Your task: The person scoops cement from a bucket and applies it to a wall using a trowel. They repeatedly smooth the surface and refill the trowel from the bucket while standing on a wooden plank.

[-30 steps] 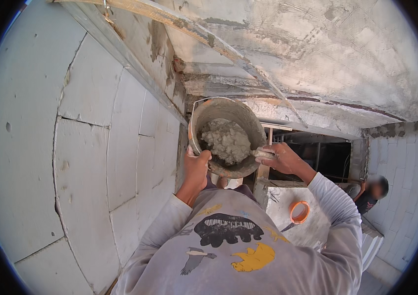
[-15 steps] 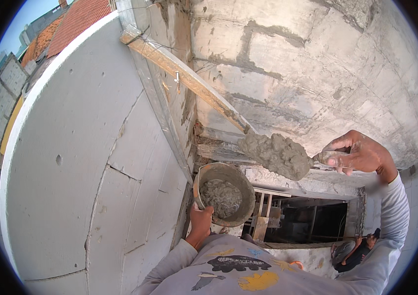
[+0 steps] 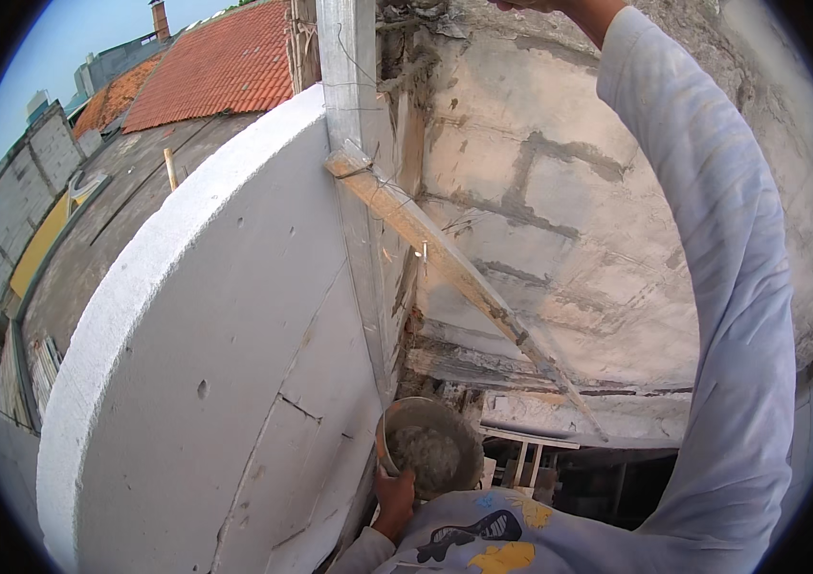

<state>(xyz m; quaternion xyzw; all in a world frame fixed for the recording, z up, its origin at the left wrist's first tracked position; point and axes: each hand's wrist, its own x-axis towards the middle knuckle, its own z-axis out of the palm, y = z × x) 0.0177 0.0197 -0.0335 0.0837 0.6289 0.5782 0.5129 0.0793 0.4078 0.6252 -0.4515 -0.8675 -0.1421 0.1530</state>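
Note:
My left hand [image 3: 393,501] grips the rim of a round bucket [image 3: 472,450], its fingers wrapped over the near left side. Wet grey mortar [image 3: 424,454] lies inside the bucket, which hangs low in front of my shirt. Overhead, my right arm stretches up along the right side, and my right hand [image 3: 569,8] is cut off by the top edge of the view. Only its lower part and the wrist show, close to the upper part of the block wall [image 3: 617,258]. Its fingers are mostly out of sight, and the mortar-loaded trowel seen earlier is outside the picture.
A pale block wall [image 3: 206,383] with a rough white top edge curves along my left. A wooden brace [image 3: 445,253] with a nail slants from a metal post [image 3: 349,77] across the corner. Below are a small wooden frame [image 3: 524,459] and a dark opening [image 3: 617,483]. Tiled roofs [image 3: 215,72] lie beyond.
My right hand has risen from beside the bucket to the top edge, taking the mortar-loaded trowel out of view. The view has tilted upward; my left hand stays on the bucket.

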